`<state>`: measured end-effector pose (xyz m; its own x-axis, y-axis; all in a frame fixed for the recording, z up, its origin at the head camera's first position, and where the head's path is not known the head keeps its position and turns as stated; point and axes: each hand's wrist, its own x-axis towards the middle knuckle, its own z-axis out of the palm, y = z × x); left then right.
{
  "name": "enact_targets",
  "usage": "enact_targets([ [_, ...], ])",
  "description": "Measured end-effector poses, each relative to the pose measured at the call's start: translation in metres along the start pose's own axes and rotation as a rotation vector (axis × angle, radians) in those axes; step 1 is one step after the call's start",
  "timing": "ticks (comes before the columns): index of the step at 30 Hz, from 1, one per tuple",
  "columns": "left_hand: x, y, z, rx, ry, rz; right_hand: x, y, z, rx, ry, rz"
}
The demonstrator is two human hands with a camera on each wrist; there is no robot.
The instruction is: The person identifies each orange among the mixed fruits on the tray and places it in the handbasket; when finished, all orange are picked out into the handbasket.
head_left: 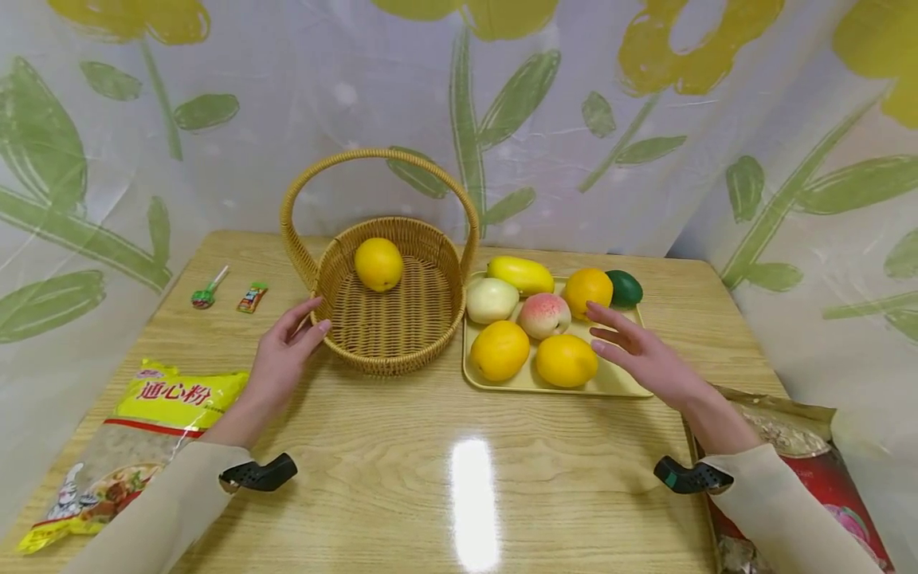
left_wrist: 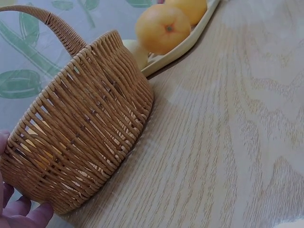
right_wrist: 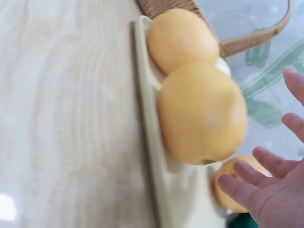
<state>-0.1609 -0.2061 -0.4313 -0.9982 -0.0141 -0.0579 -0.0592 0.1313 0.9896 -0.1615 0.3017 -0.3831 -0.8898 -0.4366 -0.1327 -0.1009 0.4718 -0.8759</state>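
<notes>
My left hand [head_left: 282, 359] is at the left side of a round wicker basket [head_left: 387, 365] with a tall arched handle. Its fingertips rest against the woven outer wall and rim, fingers loosely bent; in the left wrist view several fingertips [left_wrist: 42, 213] show low by the wall. Inside the basket lies one orange [head_left: 378, 264]. My right hand [head_left: 649, 359] hovers over the right part of a pale yellow tray [head_left: 624, 383], fingers spread, holding nothing. Nearest its fingertips is an orange [head_left: 588, 292]. Two more oranges, a peach [head_left: 544, 316], a whitish round fruit [head_left: 492, 300] and a yellow elongated fruit [head_left: 521, 275] share the tray.
A dark green fruit [head_left: 625, 288] sits at the tray's back right corner. Left of the basket lie a lollipop [head_left: 204, 298] and a small wrapped snack [head_left: 253, 297]. A yellow food bag [head_left: 147, 438] is under the left forearm, a red bag [head_left: 817, 470] under the right.
</notes>
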Motion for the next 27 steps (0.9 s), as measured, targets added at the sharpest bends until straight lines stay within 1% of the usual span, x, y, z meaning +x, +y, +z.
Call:
enact_targets([
  [3,-0.001,0.0,0.0,-0.005,-0.001,-0.001,-0.001,0.009,0.006,0.028,-0.011,0.021],
  [8,-0.002,0.001,-0.001,0.011,-0.003,-0.004,0.0,0.019,0.017,0.034,-0.02,0.038],
  [13,-0.002,0.002,-0.001,0.01,-0.004,-0.01,0.003,0.023,0.025,0.043,-0.035,0.011],
  [20,-0.001,0.0,-0.001,-0.003,-0.007,-0.008,0.006,0.026,0.03,0.012,-0.032,-0.043],
  [27,-0.001,-0.001,-0.001,0.007,-0.002,-0.004,0.006,0.025,0.031,-0.021,-0.02,-0.052],
])
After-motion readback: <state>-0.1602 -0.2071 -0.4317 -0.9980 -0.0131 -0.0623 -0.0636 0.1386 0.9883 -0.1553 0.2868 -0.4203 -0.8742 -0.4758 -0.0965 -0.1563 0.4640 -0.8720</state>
